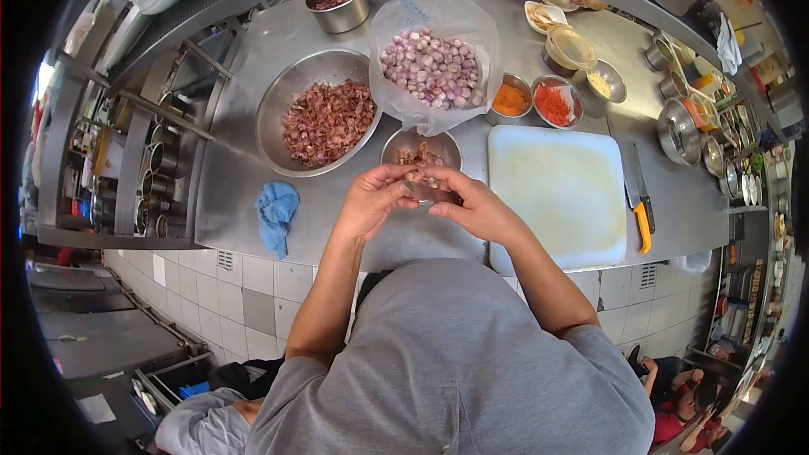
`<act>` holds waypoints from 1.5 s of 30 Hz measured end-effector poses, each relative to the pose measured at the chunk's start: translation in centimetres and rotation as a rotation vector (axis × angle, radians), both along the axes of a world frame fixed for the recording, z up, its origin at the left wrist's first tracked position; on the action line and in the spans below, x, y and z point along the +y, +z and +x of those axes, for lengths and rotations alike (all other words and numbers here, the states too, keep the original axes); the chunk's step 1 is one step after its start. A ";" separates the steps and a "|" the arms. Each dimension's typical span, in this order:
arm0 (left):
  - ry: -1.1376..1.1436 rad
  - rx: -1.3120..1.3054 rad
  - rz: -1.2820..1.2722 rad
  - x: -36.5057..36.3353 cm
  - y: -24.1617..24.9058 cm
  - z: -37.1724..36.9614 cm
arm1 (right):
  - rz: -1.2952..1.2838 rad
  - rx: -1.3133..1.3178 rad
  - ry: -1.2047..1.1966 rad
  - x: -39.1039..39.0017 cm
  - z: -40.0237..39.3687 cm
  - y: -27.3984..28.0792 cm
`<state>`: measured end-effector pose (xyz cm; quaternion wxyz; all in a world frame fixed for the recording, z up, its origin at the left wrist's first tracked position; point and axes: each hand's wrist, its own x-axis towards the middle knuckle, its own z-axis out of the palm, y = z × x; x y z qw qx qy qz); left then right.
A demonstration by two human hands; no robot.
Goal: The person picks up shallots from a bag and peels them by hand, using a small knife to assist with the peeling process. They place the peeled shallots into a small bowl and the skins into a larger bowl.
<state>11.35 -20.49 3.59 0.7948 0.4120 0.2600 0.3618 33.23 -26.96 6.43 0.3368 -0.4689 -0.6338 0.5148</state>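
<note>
A crumpled blue cloth (277, 211) lies near the front edge of the steel desk (223, 190). A large knife (645, 212) (its handle yellow-orange) rests just beside a pale chopping board (556, 194); beyond it, orange food (511, 99), red food (554, 104) and pale yellow pieces (599, 83) sit in separate bowls (618, 88).

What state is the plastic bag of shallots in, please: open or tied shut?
Open: the plastic bag is spread wide around the shallots, which show uncovered from above.
</note>
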 end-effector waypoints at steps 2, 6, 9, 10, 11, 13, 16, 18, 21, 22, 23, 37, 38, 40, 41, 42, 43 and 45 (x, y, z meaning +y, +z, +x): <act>-0.003 0.024 0.038 0.3 0.1 0.4 | 0.097 0.100 -0.066 -0.4 -0.4 -0.8; 0.052 0.113 0.112 0.3 0.8 1.4 | 0.131 0.222 -0.192 0.1 -1.6 -2.7; 0.079 0.069 0.180 0.2 -0.2 1.7 | 0.067 0.272 -0.242 -0.2 -2.7 -2.7; 0.072 0.069 0.181 0.1 -0.2 1.9 | 0.099 0.332 -0.286 0.1 -3.1 -3.0; 0.110 0.069 0.173 -0.1 -0.2 2.2 | 0.131 0.390 -0.330 0.2 -3.5 -3.1; 0.147 0.061 0.170 -0.5 -0.6 2.4 | 0.059 0.474 -0.354 0.3 -4.1 -2.3; 0.143 0.048 0.322 -0.2 -1.1 2.8 | -0.126 0.627 -0.380 0.7 -4.2 -1.3; 0.217 0.036 0.264 0.0 -0.6 3.2 | -0.246 0.699 -0.398 1.0 -4.2 -1.0; 0.162 -0.070 -0.018 0.9 -0.6 2.5 | -0.375 0.800 -0.432 1.4 -4.4 -1.2; 0.169 -0.073 -0.030 0.8 -0.9 2.2 | -0.390 0.818 -0.420 1.3 -4.6 -1.7; 0.140 -0.097 -0.067 0.9 -1.4 1.9 | -0.402 0.837 -0.403 1.4 -4.9 -2.0; 0.190 0.007 -0.098 2.6 -2.7 0.8 | -0.433 0.613 -0.522 2.6 -4.4 -2.4; 0.214 0.071 -0.079 2.9 -3.4 0.8 | -0.454 0.557 -0.498 2.5 -4.5 -2.2; 0.241 0.134 -0.060 3.1 -3.7 0.9 | -0.413 0.510 -0.421 2.2 -4.9 -2.9; 0.239 0.176 -0.024 3.2 -3.9 1.0 | -0.369 0.462 -0.345 2.2 -5.1 -3.1; 0.235 0.219 0.012 3.2 -4.0 1.1 | -0.369 0.462 -0.345 2.2 -5.2 -3.1; 0.234 0.220 0.011 3.2 -4.2 1.2 | -0.342 0.462 -0.313 2.1 -5.3 -3.0; 0.207 0.236 0.055 3.2 -4.4 1.3 | -0.313 0.464 -0.284 2.1 -5.1 -3.1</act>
